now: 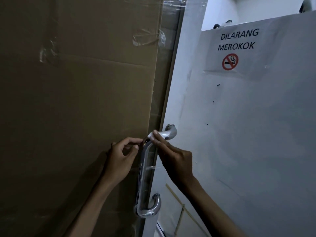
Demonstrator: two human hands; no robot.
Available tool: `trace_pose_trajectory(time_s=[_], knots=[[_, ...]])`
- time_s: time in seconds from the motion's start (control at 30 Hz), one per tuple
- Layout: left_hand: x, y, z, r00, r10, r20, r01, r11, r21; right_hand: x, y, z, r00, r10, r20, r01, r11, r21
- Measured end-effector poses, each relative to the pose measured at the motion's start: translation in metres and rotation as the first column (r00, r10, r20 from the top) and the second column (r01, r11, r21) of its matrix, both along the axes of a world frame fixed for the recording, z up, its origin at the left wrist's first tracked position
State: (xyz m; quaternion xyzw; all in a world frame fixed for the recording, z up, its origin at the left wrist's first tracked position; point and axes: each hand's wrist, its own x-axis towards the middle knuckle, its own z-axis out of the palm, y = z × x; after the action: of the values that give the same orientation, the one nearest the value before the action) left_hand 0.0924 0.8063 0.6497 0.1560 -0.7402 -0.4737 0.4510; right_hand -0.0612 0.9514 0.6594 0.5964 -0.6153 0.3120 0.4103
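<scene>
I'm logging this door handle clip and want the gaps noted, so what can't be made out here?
All in the head view:
1. What the left hand pinches at the handle: too small and dark.
2. The right hand: its thumb and grip are hidden by its own back.
3. Whatever is behind the cardboard: covered.
4. The dark objects above the sign: cut off by the panel's edge.

Two hands are seen: one left hand [119, 159] and one right hand [174, 159]. One handle [142, 185] is counted, fixed at two mounts. One cardboard sheet [77, 100] and one sign [256, 53] are shown; two words and one red symbol [230, 61] are printed on it.
</scene>
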Motion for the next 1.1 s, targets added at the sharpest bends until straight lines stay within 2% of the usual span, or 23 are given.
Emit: trace_pose_trajectory(time_s=[0.07, 0.13, 0.27, 0.33, 0.47, 0.57, 0.67, 0.8, 0.9, 1.03, 1.1], knots=[[0.003, -0.002, -0.003, 1.000, -0.006, -0.002, 0.006, 1.000, 0.010, -0.003, 0.002, 0.002, 0.997, -0.005, -0.080, 0.006, 1.000, 0.014], [0.003, -0.002, -0.001, 1.000, -0.015, -0.007, 0.015, 1.000, 0.019, -0.006, 0.004, 0.005, 0.997, -0.004, -0.072, 0.005, 1.000, 0.009], [0.004, 0.005, 0.004, 0.999, -0.030, -0.022, 0.030, 0.999, 0.041, -0.010, 0.005, 0.007, 0.956, 0.060, -0.287, -0.025, 0.992, 0.124], [0.005, 0.007, 0.005, 0.999, -0.031, -0.029, 0.032, 0.998, 0.051, -0.015, 0.005, 0.013, 0.945, 0.072, -0.319, -0.026, 0.989, 0.147], [0.005, 0.005, 0.002, 0.998, -0.043, -0.048, 0.047, 0.996, 0.072, -0.025, 0.006, 0.019, 0.857, 0.132, -0.498, 0.003, 0.965, 0.261], [0.005, 0.005, 0.002, 0.998, -0.043, -0.053, 0.047, 0.997, 0.069, -0.031, 0.002, 0.026, 0.841, 0.142, -0.522, 0.021, 0.956, 0.293], [0.006, 0.007, 0.001, 0.996, -0.056, -0.071, 0.063, 0.993, 0.101, -0.035, -0.003, 0.021, 0.764, 0.216, -0.608, 0.030, 0.929, 0.369], [0.009, 0.009, -0.002, 0.997, -0.037, -0.072, 0.044, 0.994, 0.097, -0.035, -0.006, 0.015, 0.806, 0.205, -0.555, 0.005, 0.936, 0.352], [0.010, 0.009, -0.004, 0.997, -0.040, -0.065, 0.047, 0.993, 0.107, -0.034, -0.007, 0.002, 0.761, 0.236, -0.605, 0.021, 0.922, 0.386], [0.009, 0.010, -0.005, 0.998, -0.011, -0.066, 0.017, 0.996, 0.089, -0.037, -0.009, 0.000, 0.831, 0.227, -0.507, -0.051, 0.940, 0.336], [0.009, 0.014, -0.003, 0.997, 0.010, -0.078, -0.003, 0.996, 0.090, -0.039, -0.010, -0.008, 0.796, 0.263, -0.546, -0.052, 0.927, 0.371]])
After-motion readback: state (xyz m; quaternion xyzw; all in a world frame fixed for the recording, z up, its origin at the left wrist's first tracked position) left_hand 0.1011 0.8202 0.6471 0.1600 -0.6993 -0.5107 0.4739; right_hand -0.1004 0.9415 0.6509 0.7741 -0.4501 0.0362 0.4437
